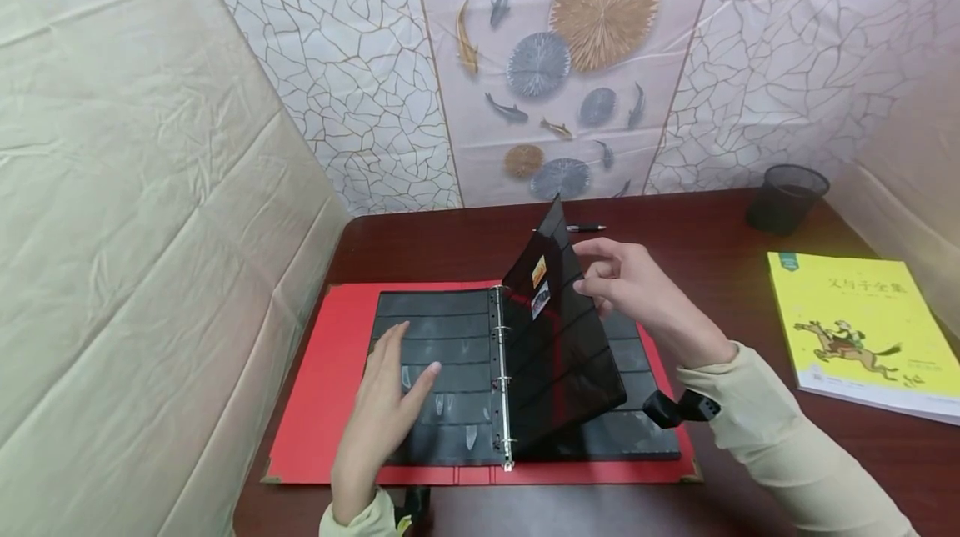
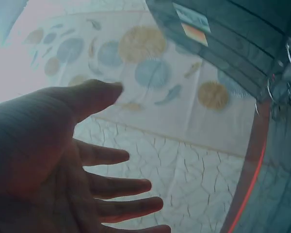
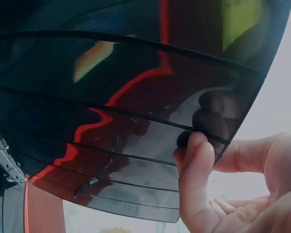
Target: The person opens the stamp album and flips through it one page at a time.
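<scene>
A red ring binder (image 1: 315,404) lies spread on the table, with black pocket pages on metal rings (image 1: 501,378). One black page (image 1: 581,353) stands raised and slanted from the rings. Two small stamp-like pictures sit in its pockets, an orange one (image 1: 539,272) above a darker one (image 1: 541,301). My right hand (image 1: 633,287) pinches this page's outer edge between thumb and fingers, as the right wrist view also shows. Over the flat left page (image 1: 442,345) hovers my left hand (image 1: 382,404), its fingers extended and holding nothing; in the left wrist view they are spread.
A yellow book (image 1: 862,312) with a horse rider on its cover lies at the right. Behind it stands a black mesh cup (image 1: 786,202). A pen (image 1: 587,228) lies behind the raised page. Patterned cloth (image 1: 375,78) hangs along the table's back edge.
</scene>
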